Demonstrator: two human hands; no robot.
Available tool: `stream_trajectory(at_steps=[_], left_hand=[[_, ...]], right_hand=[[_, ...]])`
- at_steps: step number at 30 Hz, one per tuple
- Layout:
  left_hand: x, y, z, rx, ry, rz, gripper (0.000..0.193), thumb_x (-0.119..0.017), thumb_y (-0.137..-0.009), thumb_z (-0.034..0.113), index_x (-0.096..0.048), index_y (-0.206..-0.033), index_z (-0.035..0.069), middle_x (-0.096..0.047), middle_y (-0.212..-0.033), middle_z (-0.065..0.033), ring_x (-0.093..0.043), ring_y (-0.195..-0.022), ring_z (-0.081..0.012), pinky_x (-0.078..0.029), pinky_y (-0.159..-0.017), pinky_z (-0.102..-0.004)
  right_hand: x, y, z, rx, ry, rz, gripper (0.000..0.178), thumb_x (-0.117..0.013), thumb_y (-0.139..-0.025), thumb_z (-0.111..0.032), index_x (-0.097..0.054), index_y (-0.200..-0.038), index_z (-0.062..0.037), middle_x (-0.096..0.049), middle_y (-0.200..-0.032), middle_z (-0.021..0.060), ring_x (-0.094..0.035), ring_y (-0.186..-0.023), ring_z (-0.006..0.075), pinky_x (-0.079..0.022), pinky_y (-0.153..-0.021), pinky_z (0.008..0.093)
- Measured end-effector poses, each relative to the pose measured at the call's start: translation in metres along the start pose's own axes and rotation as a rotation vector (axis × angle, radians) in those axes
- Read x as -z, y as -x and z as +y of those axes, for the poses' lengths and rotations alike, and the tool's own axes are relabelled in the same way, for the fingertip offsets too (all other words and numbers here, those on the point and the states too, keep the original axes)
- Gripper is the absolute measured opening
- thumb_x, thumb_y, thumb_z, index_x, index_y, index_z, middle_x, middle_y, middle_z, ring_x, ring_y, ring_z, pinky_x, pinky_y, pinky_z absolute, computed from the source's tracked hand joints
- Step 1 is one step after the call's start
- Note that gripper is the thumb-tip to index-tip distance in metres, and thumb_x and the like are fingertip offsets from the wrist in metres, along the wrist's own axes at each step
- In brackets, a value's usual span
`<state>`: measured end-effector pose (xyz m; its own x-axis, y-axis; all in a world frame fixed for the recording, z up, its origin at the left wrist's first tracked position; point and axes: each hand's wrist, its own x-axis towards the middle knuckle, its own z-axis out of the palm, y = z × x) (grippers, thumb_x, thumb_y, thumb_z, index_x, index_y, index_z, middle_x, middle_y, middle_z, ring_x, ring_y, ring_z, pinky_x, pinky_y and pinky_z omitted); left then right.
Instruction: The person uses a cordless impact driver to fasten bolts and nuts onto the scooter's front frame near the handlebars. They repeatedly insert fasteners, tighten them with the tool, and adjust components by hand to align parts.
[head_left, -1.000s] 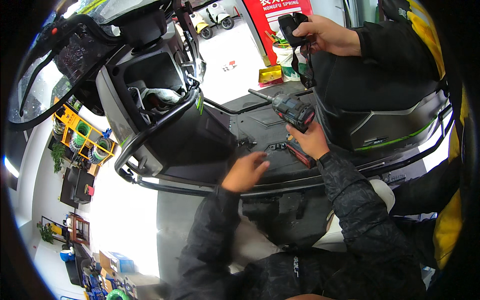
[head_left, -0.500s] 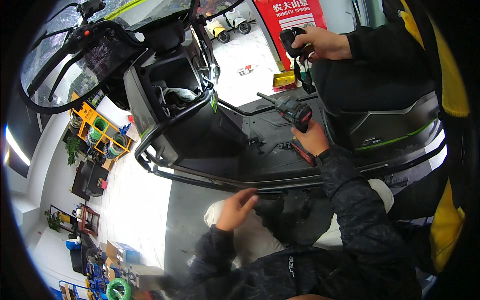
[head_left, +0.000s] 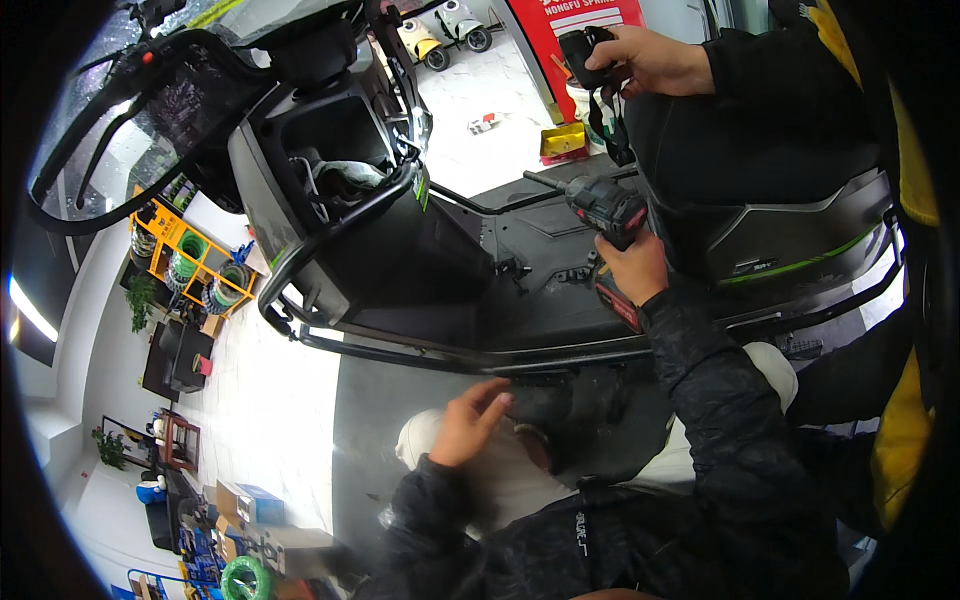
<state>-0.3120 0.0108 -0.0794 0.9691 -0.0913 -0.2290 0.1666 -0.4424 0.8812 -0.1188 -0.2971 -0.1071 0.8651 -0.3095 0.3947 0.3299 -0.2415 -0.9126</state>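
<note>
My right hand (head_left: pixel 636 268) grips a cordless power driver (head_left: pixel 605 208) by its handle. The tool is dark with red parts and a long socket-like tip pointing up and left, over the footboard (head_left: pixel 545 305) of a black vehicle. Its red battery end shows below my fist. My left hand (head_left: pixel 472 422) is above my left knee, near the footboard's edge rail (head_left: pixel 470 360). Its thumb and forefinger are stretched out, and nothing shows in it. Small dark metal fittings (head_left: pixel 512 268) lie on the footboard.
At upper right, a co-worker's hand (head_left: pixel 655 62) holds a black device (head_left: pixel 580 55) with a dangling strap, above the black seat (head_left: pixel 760 150). The front column (head_left: pixel 385 250) rises to my left. A yellow-and-red box (head_left: pixel 563 143) sits beyond, with parked scooters (head_left: pixel 465 28) farther off.
My view has shifted slightly, so the vehicle sits a little more to the left. My right hand and the driver have moved slightly right. The left hand stays about where it was.
</note>
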Motion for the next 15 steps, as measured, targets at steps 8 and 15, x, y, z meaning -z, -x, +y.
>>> stream_trajectory(at_steps=[8, 15], left_hand=[[0.035, -0.051, 0.036, -0.261, -0.359, -0.155, 0.041, -0.07, -0.103, 0.022, -0.062, -0.136, -0.001, -0.076, -0.112, -0.0144, -0.073, -0.103, -0.0186, -0.057, -0.089, -0.032], [0.026, -0.156, 0.05, -0.384, -0.418, -0.173, 0.04, -0.07, -0.1, 0.027, -0.067, -0.128, -0.001, -0.077, -0.107, -0.0182, -0.074, -0.095, -0.0256, -0.057, -0.085, -0.0365]], right_hand=[[0.014, 0.013, -0.007, 0.06, 0.072, 0.117, 0.03, -0.081, -0.091, -0.019, -0.073, -0.109, 0.0034, -0.078, -0.099, 0.0176, -0.077, -0.09, 0.0252, -0.057, -0.078, 0.0367], [0.019, 0.008, 0.001, 0.022, 0.086, 0.011, 0.032, -0.081, -0.092, -0.02, -0.071, -0.113, 0.0022, -0.076, -0.092, 0.0105, -0.073, -0.08, 0.0177, -0.056, -0.074, 0.0333]])
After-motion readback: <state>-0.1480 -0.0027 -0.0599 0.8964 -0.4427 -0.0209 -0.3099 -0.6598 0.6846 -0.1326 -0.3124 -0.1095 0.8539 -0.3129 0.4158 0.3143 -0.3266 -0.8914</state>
